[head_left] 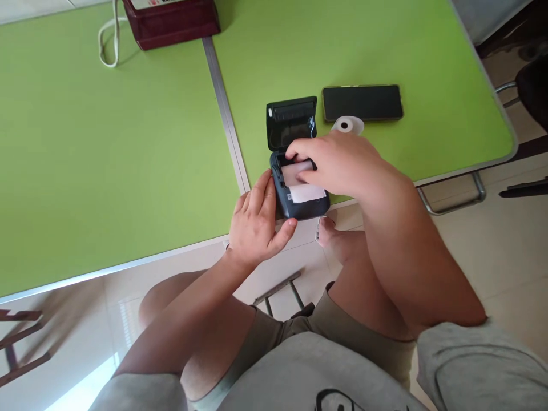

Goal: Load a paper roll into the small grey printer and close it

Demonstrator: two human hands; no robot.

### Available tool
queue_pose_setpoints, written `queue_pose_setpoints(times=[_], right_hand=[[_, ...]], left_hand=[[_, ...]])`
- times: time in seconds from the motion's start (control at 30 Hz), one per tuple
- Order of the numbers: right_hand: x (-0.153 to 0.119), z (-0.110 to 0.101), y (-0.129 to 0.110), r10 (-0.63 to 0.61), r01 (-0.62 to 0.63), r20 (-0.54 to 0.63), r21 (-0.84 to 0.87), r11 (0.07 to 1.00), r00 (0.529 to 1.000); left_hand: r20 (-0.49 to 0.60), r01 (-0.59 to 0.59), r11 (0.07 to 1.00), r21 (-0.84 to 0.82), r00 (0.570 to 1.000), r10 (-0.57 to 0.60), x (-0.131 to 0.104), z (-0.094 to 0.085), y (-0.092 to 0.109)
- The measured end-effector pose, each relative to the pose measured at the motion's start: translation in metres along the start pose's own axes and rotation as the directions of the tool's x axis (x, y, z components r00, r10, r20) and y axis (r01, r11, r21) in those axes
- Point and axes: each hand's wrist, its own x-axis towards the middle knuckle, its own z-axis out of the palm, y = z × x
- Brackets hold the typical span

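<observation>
A small dark printer (pixel 306 210) with its black lid (pixel 291 123) raised sits at the near edge of the green table. Inside its bay lies a white paper roll (pixel 297 173), whose loose end (pixel 307 193) hangs over the front of the body. My right hand (pixel 338 162) reaches into the bay from the right, fingers curved around the roll at its far and right sides. Along the printer's left side rests my left hand (pixel 257 222), fingers extended against the casing and thumb apart near the front corner. It holds nothing.
Behind my right hand, a second white roll (pixel 347 124) stands beside a black phone (pixel 363 103). A dark red box (pixel 173 23) and a white cord (pixel 116 43) are at the far left. A metal strip (pixel 225 117) crosses the green table (pixel 107 154).
</observation>
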Motion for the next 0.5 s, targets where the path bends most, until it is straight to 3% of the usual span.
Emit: queue_pose_setpoints(times=[0.2,0.33,0.43,0.5], right_hand=[[0.000,-0.002,0.001,-0.013,0.016,-0.035,0.064,0.998,0.999],[-0.009,-0.007,0.008,-0.028,0.056,-0.116,0.245,0.968,0.993],[-0.016,-0.008,0.024,0.035,0.132,-0.279,0.558,0.819,0.960],[-0.019,-0.006,0.041,0.224,0.136,-0.364,0.741,0.658,0.904]], left_hand=[[-0.027,0.005,1.000,-0.029,1.000,-0.006,-0.001,0.001,0.001],[-0.064,-0.005,1.000,-0.011,0.998,0.004,-0.001,0.003,0.004],[-0.066,-0.005,1.000,0.004,0.998,0.005,0.000,0.004,0.005],[-0.049,0.003,1.000,0.005,0.999,-0.003,0.000,0.003,0.005]])
